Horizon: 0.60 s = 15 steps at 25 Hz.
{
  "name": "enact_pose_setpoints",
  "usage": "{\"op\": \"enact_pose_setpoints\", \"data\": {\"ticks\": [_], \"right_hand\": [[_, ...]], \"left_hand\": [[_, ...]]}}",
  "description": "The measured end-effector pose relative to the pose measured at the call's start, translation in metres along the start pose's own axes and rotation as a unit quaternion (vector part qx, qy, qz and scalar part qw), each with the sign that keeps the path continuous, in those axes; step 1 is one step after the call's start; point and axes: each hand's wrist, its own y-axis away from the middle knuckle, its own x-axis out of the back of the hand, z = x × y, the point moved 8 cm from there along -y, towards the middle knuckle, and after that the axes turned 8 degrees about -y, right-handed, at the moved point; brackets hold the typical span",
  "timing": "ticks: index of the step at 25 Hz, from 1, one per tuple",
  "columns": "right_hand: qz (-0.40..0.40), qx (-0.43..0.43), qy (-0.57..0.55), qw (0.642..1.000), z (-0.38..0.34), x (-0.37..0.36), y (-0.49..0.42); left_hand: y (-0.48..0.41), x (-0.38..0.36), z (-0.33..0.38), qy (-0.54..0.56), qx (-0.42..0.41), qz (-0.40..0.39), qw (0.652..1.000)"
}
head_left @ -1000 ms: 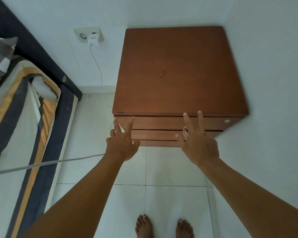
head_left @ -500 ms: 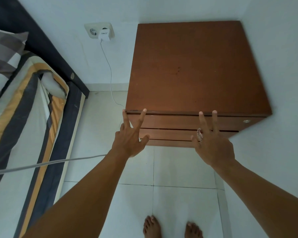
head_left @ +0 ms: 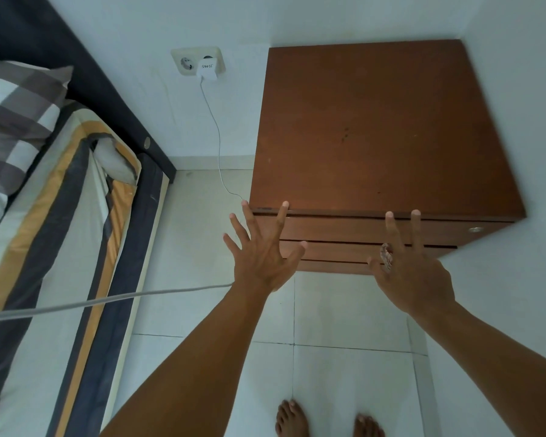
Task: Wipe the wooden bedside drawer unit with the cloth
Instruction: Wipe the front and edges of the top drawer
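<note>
Head view: reaching in without a cloth

Left hand [head_left: 262, 257] and right hand [head_left: 413, 272], apart, fingers spread, gripping nothing, have risen to the near edge of the wooden drawer unit [head_left: 385, 127] in the far right corner. Wiping cannot start.

The white-tiled floor [head_left: 338, 313] carried the unit [head_left: 375, 127], which stood in the far right corner against both walls. The bed [head_left: 60, 247] ran along the floor's left edge, with a checked pillow [head_left: 13, 115] at its far end. A thin white cable [head_left: 216, 134] dropped down the wall towards the floor beside the unit's left side. Two bare feet [head_left: 292, 417] stood at the near edge.
</note>
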Motion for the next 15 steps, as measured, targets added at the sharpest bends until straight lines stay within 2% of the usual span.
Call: {"op": "enact_pose_setpoints", "data": {"ticks": [5,9,12,15], "right_hand": [[0.0,-0.01,-0.004,1.0,-0.001,0.006,-0.001],[-0.037,-0.02,0.01,0.999,0.006,0.002,-0.001],[-0.057,0.031,0.059,0.996,0.003,-0.01,-0.005],[-0.038,-0.005,0.032,0.999,0.004,-0.003,-0.004]], "left_hand": [[0.014,-0.006,-0.001,-0.018,0.029,0.015,0.999],[0.018,-0.007,0.001,-0.042,0.027,0.002,0.999],[0.014,-0.006,0.002,-0.038,0.032,-0.003,0.999],[0.006,-0.002,0.002,-0.025,0.043,-0.015,0.999]]}}
